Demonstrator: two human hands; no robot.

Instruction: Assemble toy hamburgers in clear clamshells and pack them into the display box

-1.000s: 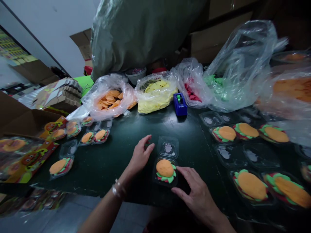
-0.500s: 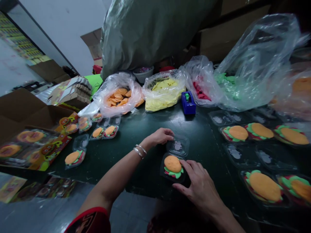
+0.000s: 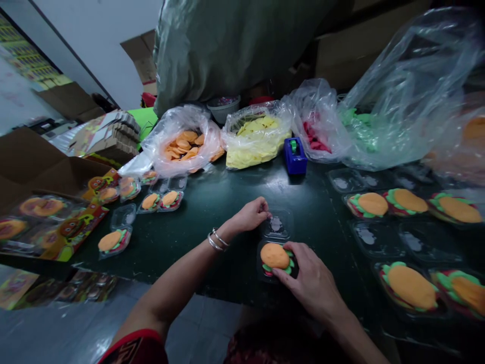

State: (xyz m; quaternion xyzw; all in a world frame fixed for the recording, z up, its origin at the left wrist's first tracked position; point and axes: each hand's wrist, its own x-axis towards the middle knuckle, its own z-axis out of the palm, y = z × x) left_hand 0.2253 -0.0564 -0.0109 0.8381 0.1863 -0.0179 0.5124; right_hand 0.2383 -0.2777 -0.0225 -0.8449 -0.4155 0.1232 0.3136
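Observation:
A toy burger [image 3: 274,255] with an orange bun, green frill and red layer sits in the base of a clear plastic clamshell box. My right hand [image 3: 308,275] is closed round the burger's right side, thumb at its front and fingers at its back. The box's open lid [image 3: 280,225] lies flat behind the base. My left hand [image 3: 253,213] has its fingers curled in a pinch at the lid's left edge; the fingertips are partly hidden.
Filled open boxes [image 3: 411,288] stand on the right. Behind are bags of orange pieces [image 3: 185,144], yellow pieces [image 3: 257,126], red pieces [image 3: 316,139] and green pieces [image 3: 359,126], plus a blue tape dispenser [image 3: 295,156]. A carton [image 3: 38,167] is at left.
My right hand has closed round the toy burger, which has turned and shifted slightly right. My left hand's fingers have curled in at the lid's edge. The view has shifted slightly.

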